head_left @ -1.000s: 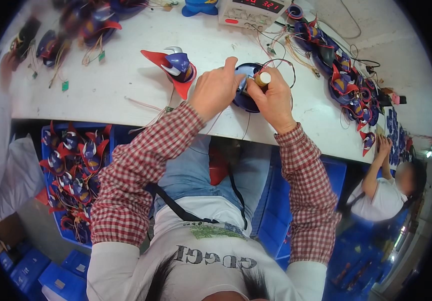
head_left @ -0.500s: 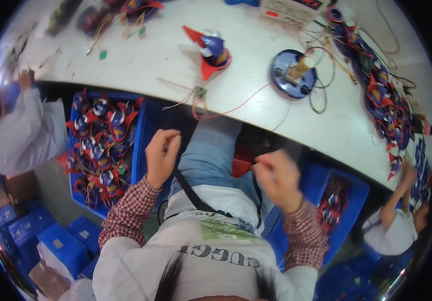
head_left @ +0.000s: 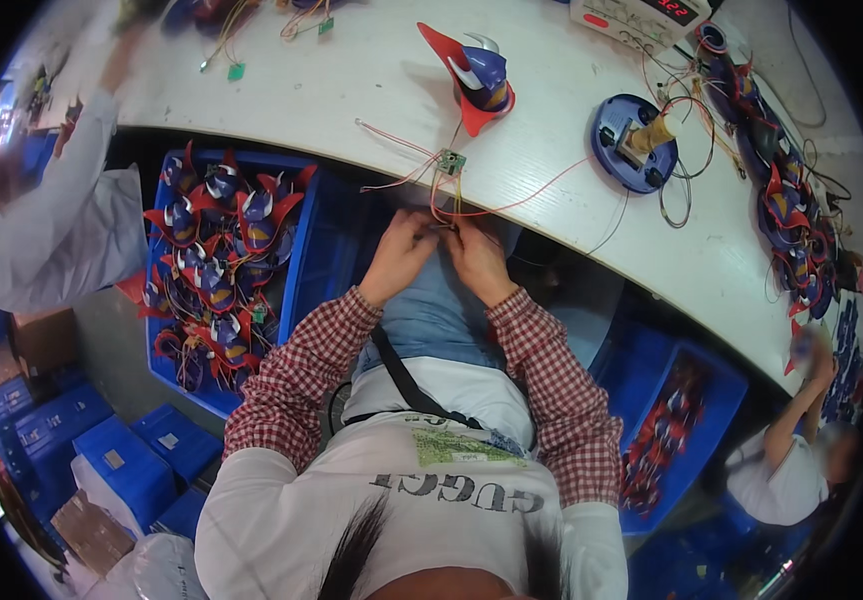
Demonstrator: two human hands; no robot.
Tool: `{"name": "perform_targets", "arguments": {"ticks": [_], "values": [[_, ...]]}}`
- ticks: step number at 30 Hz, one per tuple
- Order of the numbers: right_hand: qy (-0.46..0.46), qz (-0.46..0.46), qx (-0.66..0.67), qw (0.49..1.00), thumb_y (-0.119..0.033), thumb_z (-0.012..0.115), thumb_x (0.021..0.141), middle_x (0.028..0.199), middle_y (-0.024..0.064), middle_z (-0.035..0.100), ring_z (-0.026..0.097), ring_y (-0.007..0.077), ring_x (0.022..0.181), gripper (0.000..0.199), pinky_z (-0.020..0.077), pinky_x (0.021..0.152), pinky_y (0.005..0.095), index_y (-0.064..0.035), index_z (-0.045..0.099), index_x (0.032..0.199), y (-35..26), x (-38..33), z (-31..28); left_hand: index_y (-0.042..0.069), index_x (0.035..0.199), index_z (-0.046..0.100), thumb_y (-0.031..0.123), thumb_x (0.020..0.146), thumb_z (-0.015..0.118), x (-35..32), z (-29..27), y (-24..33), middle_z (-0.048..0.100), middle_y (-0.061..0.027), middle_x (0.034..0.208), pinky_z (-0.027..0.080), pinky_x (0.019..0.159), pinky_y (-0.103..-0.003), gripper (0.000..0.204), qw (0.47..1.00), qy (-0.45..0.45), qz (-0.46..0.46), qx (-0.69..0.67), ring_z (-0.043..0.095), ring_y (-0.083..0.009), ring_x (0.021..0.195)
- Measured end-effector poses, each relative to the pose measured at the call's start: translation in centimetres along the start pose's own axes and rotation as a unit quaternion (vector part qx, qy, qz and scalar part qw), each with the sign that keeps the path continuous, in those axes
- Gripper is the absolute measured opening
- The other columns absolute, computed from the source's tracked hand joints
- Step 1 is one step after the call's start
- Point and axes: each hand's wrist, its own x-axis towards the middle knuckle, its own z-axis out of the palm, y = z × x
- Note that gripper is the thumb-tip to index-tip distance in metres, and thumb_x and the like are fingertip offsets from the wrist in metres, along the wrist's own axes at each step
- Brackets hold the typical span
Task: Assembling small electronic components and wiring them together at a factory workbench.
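Note:
At the table's near edge, my left hand (head_left: 401, 258) and my right hand (head_left: 481, 262) are close together, fingers pinched on thin wires (head_left: 435, 205). Those wires run down from a small green circuit board (head_left: 451, 161), which lies on the table just beyond my fingertips. The wire ends between the fingers are too small to make out. A long red wire leads from there to a round blue base (head_left: 605, 165) with a pale cylinder standing on it. Farther back, a purple and red horned toy head (head_left: 485, 80) rests on the white table (head_left: 351, 80).
On the left, a blue crate (head_left: 301, 235) holds several toy heads; another blue crate (head_left: 721, 385) sits at the right. A white instrument box (head_left: 631, 20) with a lit display stands at the back. Toy parts (head_left: 786, 205) line the right side. Co-workers (head_left: 61, 230) sit at both sides.
Both hands have come together and forward to the table edge, and their fingers have closed on the wires. The whole view has shifted slightly. The left co-worker's arm reaches farther over the table.

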Motion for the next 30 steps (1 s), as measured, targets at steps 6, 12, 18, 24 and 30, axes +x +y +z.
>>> {"name": "perform_targets", "arguments": {"ticks": [6,12,18,24,30], "values": [[-0.127,0.206,0.359,0.901,-0.007,0.06,0.085,0.077,0.004,0.059,0.051,0.0128,0.064,0.021,0.0423,0.06,0.0218,0.0012,0.059,0.104,-4.1,-1.4,-5.7,-0.001,0.106,0.059,0.006,0.083,0.063,-2.2,-1.6,4.3,0.052,-0.0066,0.1,0.044,0.069,-0.019,0.025,0.986,-0.062,-0.047,-0.149,0.053,-0.0109,0.08],[-0.131,0.168,0.351,0.912,-0.006,0.059,0.085,0.077,0.0027,0.058,0.049,0.0065,0.065,0.021,0.0381,0.057,0.0167,0.0004,0.059,0.105,-5.9,-2.8,-7.8,-0.001,0.101,0.059,0.006,0.086,0.061,-2.8,-1.3,8.3,0.057,-0.0035,0.086,0.044,0.061,-0.018,0.016,0.994,-0.06,0.017,-0.089,0.052,-0.0074,0.068],[-0.112,0.287,0.526,0.793,-0.006,0.062,0.084,0.073,0.0018,0.057,0.048,0.0066,0.059,0.023,0.037,0.052,0.0164,0.0004,0.059,0.106,-7.3,-2.6,-11.3,0.0,0.096,0.058,0.006,0.087,0.06,-3.0,-1.9,9.8,0.057,-0.002,0.075,0.039,0.047,-0.015,0.011,0.936,-0.034,-0.154,-0.314,0.05,-0.0053,0.055],[-0.113,0.317,0.542,0.77,-0.005,0.062,0.085,0.075,0.0024,0.056,0.05,0.0074,0.058,0.022,0.0401,0.051,0.0183,0.0011,0.06,0.106,-8.9,-2.3,-12.5,0.0,0.096,0.056,0.006,0.087,0.061,-3.3,-2.5,11.2,0.056,-0.0019,0.071,0.034,0.04,-0.012,0.012,0.9,-0.057,-0.219,-0.372,0.048,-0.0035,0.048],[-0.063,0.161,0.388,0.905,-0.005,0.064,0.085,0.077,0.0035,0.058,0.052,0.0078,0.057,0.014,0.0422,0.051,0.0182,0.0017,0.062,0.097,-8.8,-2.7,-10.7,0.0,0.101,0.052,0.005,0.085,0.063,-2.8,-2.5,11.5,0.055,-0.0013,0.07,0.034,0.038,-0.012,0.02,0.9,-0.057,-0.196,-0.386,0.046,-0.0032,0.046]]}}
